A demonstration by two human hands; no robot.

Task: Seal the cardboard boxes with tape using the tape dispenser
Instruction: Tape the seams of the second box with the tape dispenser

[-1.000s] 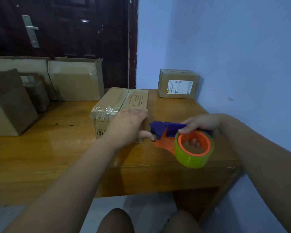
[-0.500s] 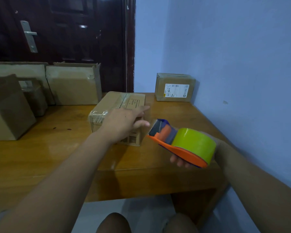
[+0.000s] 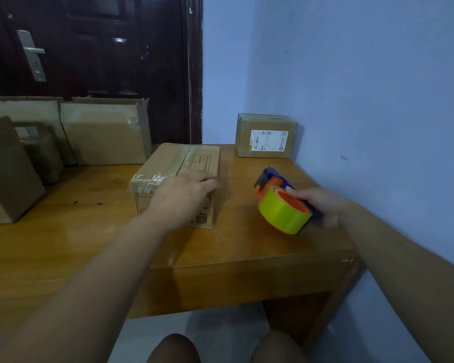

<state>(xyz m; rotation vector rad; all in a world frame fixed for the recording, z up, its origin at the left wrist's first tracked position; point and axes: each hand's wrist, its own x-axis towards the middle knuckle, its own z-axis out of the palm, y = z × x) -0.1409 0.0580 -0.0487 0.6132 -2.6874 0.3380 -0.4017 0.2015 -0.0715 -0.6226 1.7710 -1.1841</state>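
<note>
Item: centre box (image 3: 178, 163), sitting mid-table (image 3: 89, 244), clear tape running along its top seam and wrapping over the near end; I am judging this one sealed. My left hand (image 3: 184, 195) is resting on its near top edge, fingers laid flat, gripping nothing. My right hand (image 3: 323, 205) is gripping the tape dispenser (image 3: 281, 203), right of the box. Half a second ago its blade end was nearly meeting that box; now it is sitting well apart, roll core showing. Remaining: left-hand boxes (image 3: 102, 132), flaps looking unsealed. Labelled box (image 3: 266, 136) is waiting in the far corner.
</note>
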